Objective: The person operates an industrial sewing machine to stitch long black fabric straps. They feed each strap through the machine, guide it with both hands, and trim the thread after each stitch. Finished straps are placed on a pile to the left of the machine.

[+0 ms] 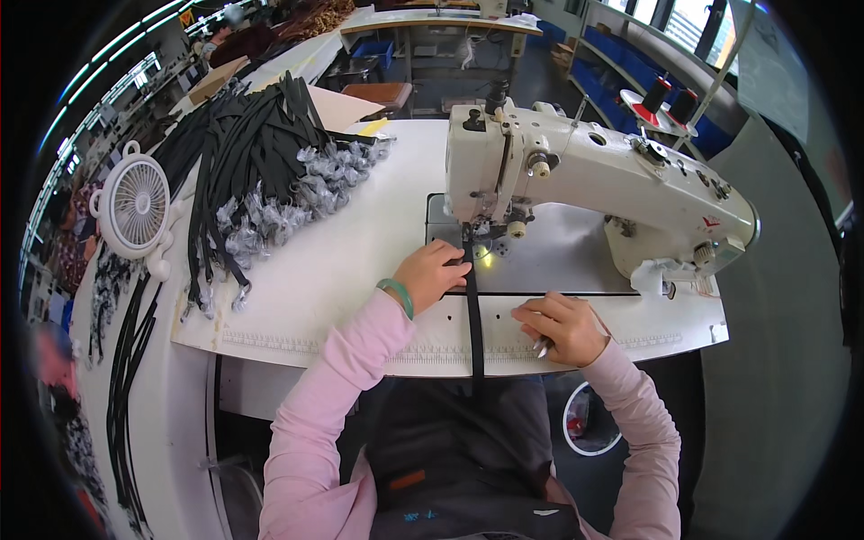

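Note:
A long black strap (475, 324) runs from under the needle area of a white sewing machine (576, 153) toward me and hangs over the table's front edge. My left hand (430, 277), with a green bangle at its wrist, is closed on the strap just in front of the presser foot. Its fingertips press the strap from the left side. To the right of the strap, my right hand (565, 331) is curled above the table edge. A small metal tool (542, 346) pokes out below its fingers; most of it is hidden, so its kind is unclear.
A heap of black straps (256, 135) with clear plastic-wrapped ends lies at the left of the white table (378, 225). Left of it stands a small white fan (135, 205). Thread cones (655, 97) stand behind the machine. A white-rimmed bin (592, 421) sits below the table.

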